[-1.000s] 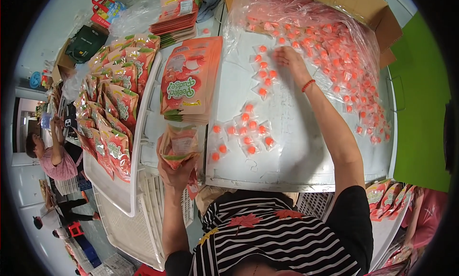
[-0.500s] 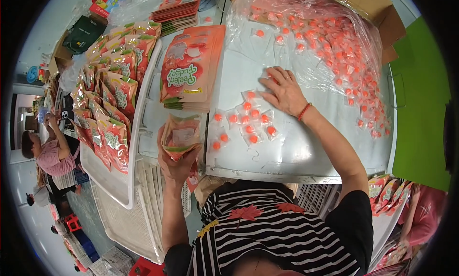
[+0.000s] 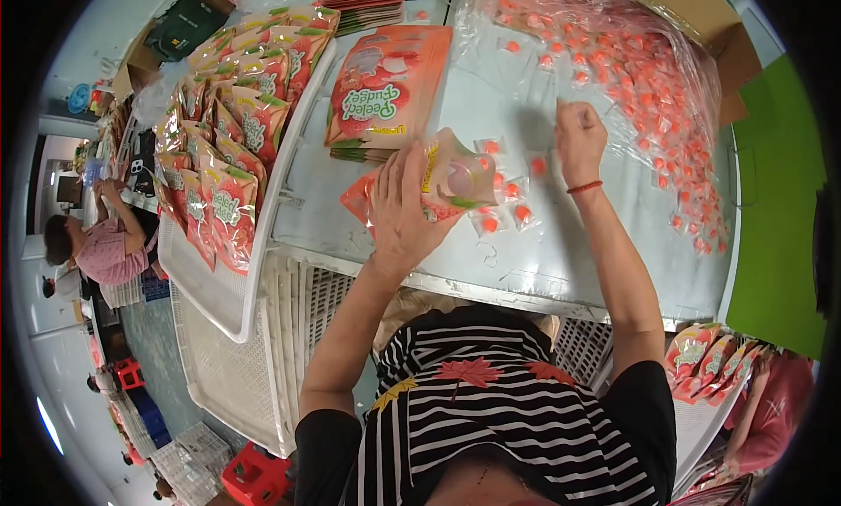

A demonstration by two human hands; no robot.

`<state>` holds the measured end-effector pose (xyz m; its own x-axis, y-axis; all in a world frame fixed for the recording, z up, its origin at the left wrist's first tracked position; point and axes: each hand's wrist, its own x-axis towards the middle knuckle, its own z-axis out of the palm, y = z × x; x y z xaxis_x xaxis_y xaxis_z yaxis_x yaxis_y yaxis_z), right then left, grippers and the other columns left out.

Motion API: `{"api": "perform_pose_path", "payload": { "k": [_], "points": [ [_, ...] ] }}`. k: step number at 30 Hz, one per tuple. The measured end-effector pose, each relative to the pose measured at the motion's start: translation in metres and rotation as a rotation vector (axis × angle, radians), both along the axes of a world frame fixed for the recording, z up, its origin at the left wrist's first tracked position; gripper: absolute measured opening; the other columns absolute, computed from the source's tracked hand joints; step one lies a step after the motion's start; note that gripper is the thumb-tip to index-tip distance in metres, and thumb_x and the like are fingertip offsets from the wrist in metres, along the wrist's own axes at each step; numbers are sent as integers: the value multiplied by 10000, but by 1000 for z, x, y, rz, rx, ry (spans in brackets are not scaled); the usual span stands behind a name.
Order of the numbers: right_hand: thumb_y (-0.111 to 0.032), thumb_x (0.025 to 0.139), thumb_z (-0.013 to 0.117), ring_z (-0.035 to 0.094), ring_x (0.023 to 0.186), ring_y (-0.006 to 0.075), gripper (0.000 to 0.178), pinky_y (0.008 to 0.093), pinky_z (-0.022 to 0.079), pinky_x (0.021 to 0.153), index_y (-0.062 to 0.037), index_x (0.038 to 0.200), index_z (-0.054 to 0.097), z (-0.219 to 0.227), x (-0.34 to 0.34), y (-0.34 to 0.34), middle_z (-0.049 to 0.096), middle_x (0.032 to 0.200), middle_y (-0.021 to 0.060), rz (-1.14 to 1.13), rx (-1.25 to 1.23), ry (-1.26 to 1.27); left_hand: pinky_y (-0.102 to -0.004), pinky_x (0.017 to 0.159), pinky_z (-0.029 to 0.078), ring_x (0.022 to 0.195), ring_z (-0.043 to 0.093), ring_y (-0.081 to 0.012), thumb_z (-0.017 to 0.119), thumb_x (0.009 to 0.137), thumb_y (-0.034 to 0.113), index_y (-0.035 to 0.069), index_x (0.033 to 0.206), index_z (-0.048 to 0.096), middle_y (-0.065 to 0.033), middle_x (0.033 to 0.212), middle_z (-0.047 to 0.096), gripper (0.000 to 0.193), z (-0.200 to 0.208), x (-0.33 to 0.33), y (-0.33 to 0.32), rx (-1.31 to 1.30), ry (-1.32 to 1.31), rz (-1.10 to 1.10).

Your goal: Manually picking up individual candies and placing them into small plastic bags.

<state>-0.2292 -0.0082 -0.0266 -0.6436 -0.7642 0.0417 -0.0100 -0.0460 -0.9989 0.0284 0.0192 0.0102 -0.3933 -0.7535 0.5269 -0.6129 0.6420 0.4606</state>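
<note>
Gripping an open, glossy stand-up pouch (image 3: 447, 184) above the pale tabletop (image 3: 517, 269), the left hand (image 3: 405, 210) wraps its fingers round the pouch's side, near the table's front edge. The right hand (image 3: 578, 138) hovers just beside the pouch mouth, fingers pinched shut; what they pinch cannot be told. Small clear-wrapped orange candies (image 3: 508, 204) lie loose between the hands. A crinkled clear bag of candies (image 3: 648, 85) crowds the right side, a flat pouch stack (image 3: 385, 90) the left, leaving bare surface at the middle.
</note>
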Motion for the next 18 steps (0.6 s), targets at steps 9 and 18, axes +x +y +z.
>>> {"api": "perform_pose_path", "payload": {
  "k": [9,18],
  "points": [
    [-332,921,527,491,580,108,295,260,380,434,-56,818,545,79,90,8,521,696,21,200,-191,-890,-448,956,381,1120,488,-355,853,540,279,-6,1311,340,-196,1197,503,968,-6,-16,-6,22,5,50],
    [-322,998,356,528,833,121,367,271,438,808,-6,998,542,77,104,33,554,911,47,414,-170,-285,-451,950,384,1115,488,-358,839,560,232,2,1318,325,-204,1197,494,945,-7,-17,-9,-1,43,20]
  ]
}}
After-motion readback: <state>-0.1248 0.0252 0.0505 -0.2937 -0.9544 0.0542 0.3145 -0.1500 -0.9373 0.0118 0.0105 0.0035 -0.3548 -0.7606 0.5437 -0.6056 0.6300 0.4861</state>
